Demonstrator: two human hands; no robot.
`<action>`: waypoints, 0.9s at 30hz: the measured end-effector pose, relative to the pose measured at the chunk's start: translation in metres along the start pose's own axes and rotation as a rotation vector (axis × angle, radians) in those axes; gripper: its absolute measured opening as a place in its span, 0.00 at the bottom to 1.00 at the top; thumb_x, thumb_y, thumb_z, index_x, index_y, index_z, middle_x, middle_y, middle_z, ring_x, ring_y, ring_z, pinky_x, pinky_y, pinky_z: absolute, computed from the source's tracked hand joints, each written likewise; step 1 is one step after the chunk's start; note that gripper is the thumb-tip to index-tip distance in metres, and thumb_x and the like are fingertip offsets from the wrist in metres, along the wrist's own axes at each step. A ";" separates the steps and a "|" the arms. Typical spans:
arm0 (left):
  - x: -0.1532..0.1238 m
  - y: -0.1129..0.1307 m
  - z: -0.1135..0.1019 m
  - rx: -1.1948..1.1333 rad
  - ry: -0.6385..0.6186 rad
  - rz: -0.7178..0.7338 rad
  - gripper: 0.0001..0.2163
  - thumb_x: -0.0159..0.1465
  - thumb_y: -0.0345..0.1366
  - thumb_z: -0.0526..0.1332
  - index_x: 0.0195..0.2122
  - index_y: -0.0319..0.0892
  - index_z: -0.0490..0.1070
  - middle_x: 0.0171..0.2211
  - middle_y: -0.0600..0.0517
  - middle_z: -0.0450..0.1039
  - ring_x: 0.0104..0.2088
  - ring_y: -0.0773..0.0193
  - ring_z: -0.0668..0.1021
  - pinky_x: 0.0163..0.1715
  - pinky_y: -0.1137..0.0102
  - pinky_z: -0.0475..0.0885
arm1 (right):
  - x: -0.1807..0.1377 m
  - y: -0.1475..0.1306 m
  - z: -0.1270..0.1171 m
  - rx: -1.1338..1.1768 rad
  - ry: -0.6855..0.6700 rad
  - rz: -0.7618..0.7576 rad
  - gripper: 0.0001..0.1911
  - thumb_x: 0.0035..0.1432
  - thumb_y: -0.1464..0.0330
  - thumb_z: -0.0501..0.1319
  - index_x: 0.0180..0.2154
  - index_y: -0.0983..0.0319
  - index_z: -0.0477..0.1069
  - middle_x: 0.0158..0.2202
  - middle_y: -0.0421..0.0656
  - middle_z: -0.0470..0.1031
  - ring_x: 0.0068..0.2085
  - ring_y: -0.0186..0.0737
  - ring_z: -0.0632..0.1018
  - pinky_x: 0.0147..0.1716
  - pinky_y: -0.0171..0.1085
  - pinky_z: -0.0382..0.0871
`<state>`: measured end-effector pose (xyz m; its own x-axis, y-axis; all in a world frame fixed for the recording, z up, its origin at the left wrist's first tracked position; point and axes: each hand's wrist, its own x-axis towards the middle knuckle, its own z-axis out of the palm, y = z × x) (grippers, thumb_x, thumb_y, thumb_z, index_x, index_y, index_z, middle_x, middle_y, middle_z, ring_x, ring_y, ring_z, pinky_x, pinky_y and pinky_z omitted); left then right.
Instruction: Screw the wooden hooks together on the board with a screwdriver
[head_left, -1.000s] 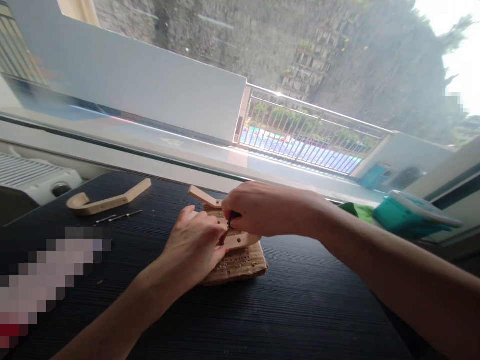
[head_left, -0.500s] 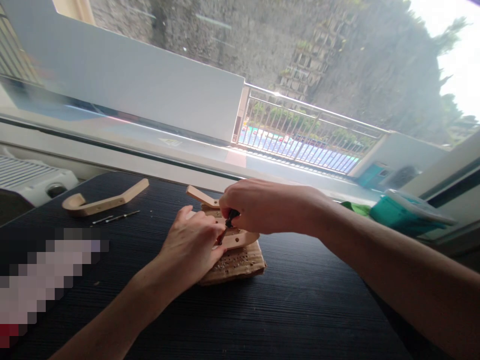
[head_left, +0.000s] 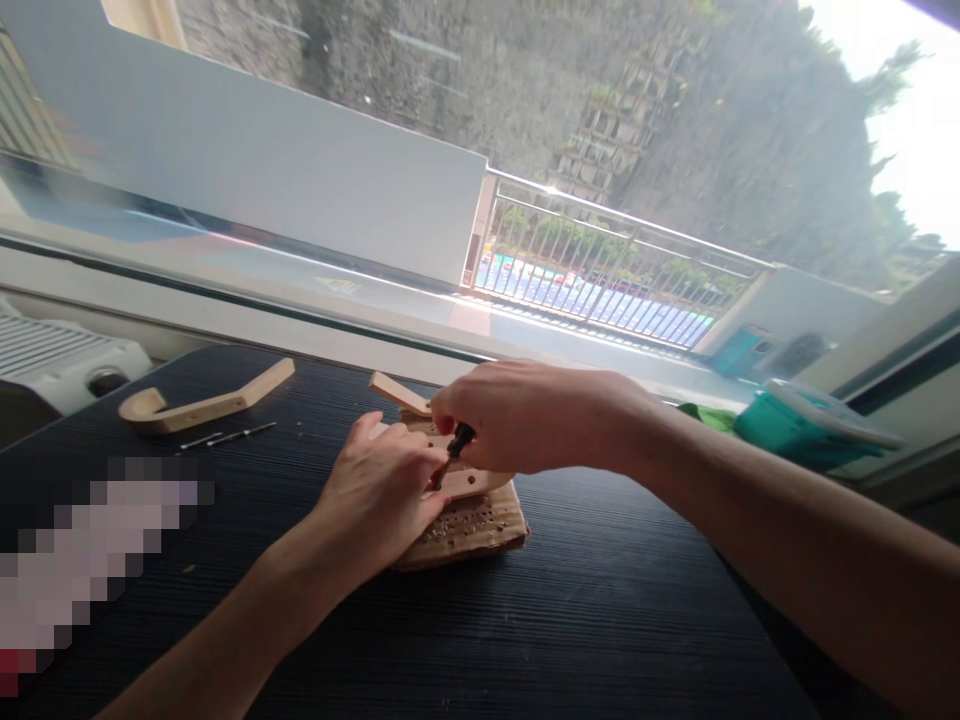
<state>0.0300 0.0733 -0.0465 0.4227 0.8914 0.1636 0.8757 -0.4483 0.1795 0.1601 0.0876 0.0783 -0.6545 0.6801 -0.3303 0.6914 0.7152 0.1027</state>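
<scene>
My right hand (head_left: 517, 415) is closed from above around a hand drill (head_left: 459, 442), gripping its black body. Its thin bit points down at a pale curved wooden piece (head_left: 480, 482) with round holes. My left hand (head_left: 386, 480) holds that piece down, thumb at its near side and fingers across it, hiding much of its left part. Under the wood is a thick pad of corrugated cardboard (head_left: 480, 530), full of small holes and crumbs. Another wooden arm (head_left: 397, 392) sticks out behind my hands; whether it joins the held piece I cannot tell.
A second hook-shaped wooden piece (head_left: 210, 405) lies at the left on the black table (head_left: 600, 620), with thin metal drill bits (head_left: 240, 433) near it. A blurred-out patch covers the left front. A teal container (head_left: 810, 425) stands at the right by the window.
My right hand has turned slightly around the drill, and more of its black body shows. My left hand keeps its hold on the wood. The view has shifted a little.
</scene>
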 end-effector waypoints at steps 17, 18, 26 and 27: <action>-0.001 0.001 -0.001 0.001 0.005 0.019 0.05 0.57 0.38 0.62 0.29 0.44 0.75 0.33 0.48 0.78 0.42 0.52 0.76 0.54 0.52 0.57 | 0.006 0.002 0.007 0.026 0.051 -0.069 0.09 0.53 0.73 0.58 0.35 0.65 0.77 0.32 0.45 0.77 0.29 0.34 0.69 0.26 0.33 0.56; -0.001 0.001 -0.001 -0.009 0.009 0.022 0.04 0.57 0.37 0.62 0.29 0.45 0.75 0.33 0.49 0.78 0.42 0.52 0.76 0.54 0.52 0.57 | 0.004 0.001 0.007 0.029 0.054 -0.062 0.10 0.53 0.74 0.59 0.36 0.65 0.77 0.33 0.46 0.77 0.30 0.34 0.69 0.26 0.33 0.56; -0.002 -0.001 -0.001 -0.027 0.012 0.037 0.04 0.57 0.37 0.62 0.28 0.45 0.75 0.32 0.49 0.77 0.41 0.52 0.76 0.53 0.51 0.57 | 0.000 0.002 0.004 -0.045 0.062 -0.144 0.05 0.54 0.75 0.60 0.32 0.66 0.75 0.30 0.44 0.76 0.28 0.31 0.68 0.26 0.32 0.56; -0.002 -0.001 -0.001 -0.028 0.012 0.033 0.04 0.57 0.37 0.62 0.28 0.44 0.75 0.32 0.49 0.77 0.41 0.52 0.76 0.53 0.51 0.57 | 0.001 0.003 0.004 -0.047 0.057 -0.154 0.06 0.54 0.75 0.59 0.31 0.66 0.75 0.29 0.44 0.75 0.27 0.31 0.67 0.26 0.33 0.56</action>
<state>0.0283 0.0720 -0.0460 0.4486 0.8752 0.1814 0.8542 -0.4795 0.2010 0.1623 0.0896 0.0742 -0.7686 0.5691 -0.2924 0.5674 0.8174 0.0994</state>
